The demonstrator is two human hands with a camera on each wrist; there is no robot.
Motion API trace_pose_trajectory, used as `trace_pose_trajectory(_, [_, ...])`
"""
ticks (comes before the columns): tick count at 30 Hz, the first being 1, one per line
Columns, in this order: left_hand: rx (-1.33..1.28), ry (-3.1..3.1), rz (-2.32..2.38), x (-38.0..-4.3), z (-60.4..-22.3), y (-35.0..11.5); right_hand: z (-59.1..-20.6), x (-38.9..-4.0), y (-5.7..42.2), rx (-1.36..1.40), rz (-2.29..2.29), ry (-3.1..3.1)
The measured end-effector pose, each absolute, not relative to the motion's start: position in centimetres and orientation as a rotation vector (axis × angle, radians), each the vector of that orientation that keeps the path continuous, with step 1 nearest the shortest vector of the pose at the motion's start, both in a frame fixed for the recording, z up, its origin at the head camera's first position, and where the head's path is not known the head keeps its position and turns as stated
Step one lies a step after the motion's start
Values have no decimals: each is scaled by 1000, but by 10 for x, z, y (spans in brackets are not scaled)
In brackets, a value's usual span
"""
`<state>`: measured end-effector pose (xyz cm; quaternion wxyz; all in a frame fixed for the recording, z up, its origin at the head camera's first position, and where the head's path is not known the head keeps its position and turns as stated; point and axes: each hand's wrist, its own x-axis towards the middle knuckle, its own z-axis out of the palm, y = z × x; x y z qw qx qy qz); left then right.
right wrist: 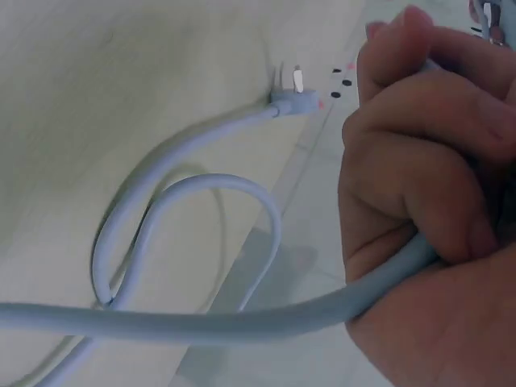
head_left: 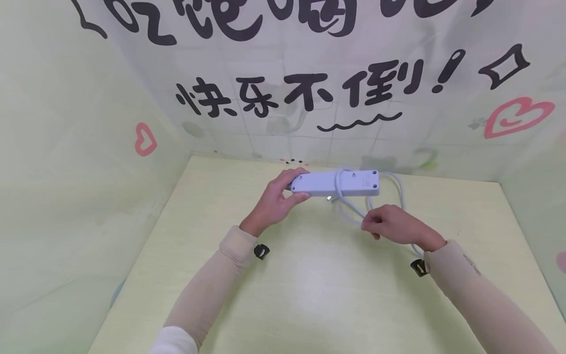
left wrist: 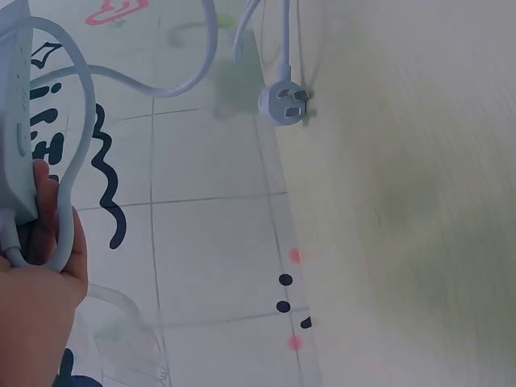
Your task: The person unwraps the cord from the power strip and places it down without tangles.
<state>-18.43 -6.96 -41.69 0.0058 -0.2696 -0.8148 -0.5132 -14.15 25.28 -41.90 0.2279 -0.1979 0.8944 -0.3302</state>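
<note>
A white power strip (head_left: 318,183) is held up near the back of the table, its screwed underside facing the head camera. My left hand (head_left: 276,196) grips its left end between thumb and fingers. One turn of the white cord (head_left: 339,184) crosses over the strip's middle. To the right, my right hand (head_left: 395,224) pinches the cord; the right wrist view shows the cord (right wrist: 201,324) running into its curled fingers. The three-pin plug (left wrist: 282,103) lies at the table's back edge in the left wrist view, and more cord loops around behind the right hand.
The pale wooden table (head_left: 309,295) meets a printed back wall (head_left: 283,132) with black lettering just behind the strip. Side walls (head_left: 66,196) rise along the table's left and right edges. Dark clips (head_left: 262,251) stick out from both wrist bands.
</note>
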Motion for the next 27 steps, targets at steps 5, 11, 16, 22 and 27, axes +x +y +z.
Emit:
trace_pose_trajectory(5, [-885, -2576, -1619, -180, -418, -68, -418, -151, 264, -400, -924, 2630])
trace_pose_trajectory(11, [-939, -2632, -1587, -175, -425, -69, -402, -153, 270, -125, -1081, 2721])
trace_pose_trajectory(16, [-956, -2640, -1546, -177, -429, -71, -381, -147, 273, -51, -1259, 2782])
trace_pose_trajectory(22, [-871, -2651, -1538, -186, -432, -78, -364, -138, 274, -133, -1321, 2809])
trace_pose_trajectory(27, [-725, -2596, -1561, -192, -434, -89, -362, -131, 276, -187, -1291, 2817])
